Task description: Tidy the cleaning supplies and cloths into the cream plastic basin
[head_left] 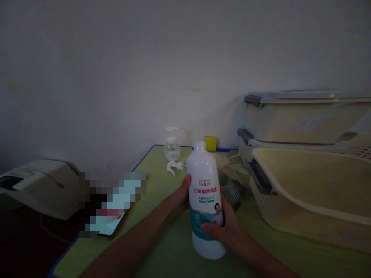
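Observation:
A white disinfectant bottle (203, 173) with a teal label stands upright between my hands, tilted slightly. My left hand (183, 193) is wrapped round its left side, most of the fingers hidden behind it. Lower on the right side, my right hand (227, 227) grips it with the thumb across the label. Its short white neck shows at the top; I cannot tell whether a cap sits on it. Behind the bottle, to the left, a white trigger spray head (175, 166) lies on the green table (156, 227).
A clear pump bottle (172, 150) and a yellow sponge (211, 144) are near the wall. Dark netting (231, 189) lies behind my right hand. A cream bin (290, 226) and stacked lidded boxes (292, 121) stand right. A phone-like device (111, 227), partly pixelated, lies at the left edge.

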`<state>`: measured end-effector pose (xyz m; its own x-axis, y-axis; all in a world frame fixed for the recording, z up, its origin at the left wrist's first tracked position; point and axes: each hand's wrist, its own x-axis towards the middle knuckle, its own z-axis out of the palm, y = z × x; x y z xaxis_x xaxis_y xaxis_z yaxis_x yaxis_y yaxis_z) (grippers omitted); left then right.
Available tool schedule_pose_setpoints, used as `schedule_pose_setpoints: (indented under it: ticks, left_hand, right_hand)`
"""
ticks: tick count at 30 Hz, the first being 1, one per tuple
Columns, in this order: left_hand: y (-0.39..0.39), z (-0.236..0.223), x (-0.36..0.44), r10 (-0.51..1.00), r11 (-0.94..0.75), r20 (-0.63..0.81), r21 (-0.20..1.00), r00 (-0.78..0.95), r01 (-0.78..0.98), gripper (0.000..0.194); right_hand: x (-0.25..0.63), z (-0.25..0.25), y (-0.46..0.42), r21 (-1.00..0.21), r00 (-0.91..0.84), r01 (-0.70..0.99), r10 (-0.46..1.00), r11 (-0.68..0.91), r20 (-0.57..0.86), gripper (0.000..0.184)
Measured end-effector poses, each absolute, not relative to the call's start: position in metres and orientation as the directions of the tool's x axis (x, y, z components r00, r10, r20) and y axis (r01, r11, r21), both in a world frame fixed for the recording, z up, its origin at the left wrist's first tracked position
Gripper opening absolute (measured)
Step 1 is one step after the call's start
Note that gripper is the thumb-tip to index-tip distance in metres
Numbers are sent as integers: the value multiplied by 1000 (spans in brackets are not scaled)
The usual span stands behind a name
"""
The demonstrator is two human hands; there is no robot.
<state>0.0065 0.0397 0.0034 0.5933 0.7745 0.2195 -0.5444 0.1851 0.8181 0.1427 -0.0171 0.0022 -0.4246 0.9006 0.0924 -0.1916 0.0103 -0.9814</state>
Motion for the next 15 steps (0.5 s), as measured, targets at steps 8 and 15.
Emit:
schedule_pose_setpoints:
  ticks: [8, 15]
  left_hand:
    - [36, 9, 9, 786, 190, 212, 812, 581, -552, 83]
    - [32, 11, 17, 916, 189, 57, 812, 398, -552, 74]
  right_hand:
    - [142, 1, -16, -987, -422, -160, 902, 26, 92, 86]
    - [141, 4, -15, -985, -333, -156, 934, 77, 126, 71]
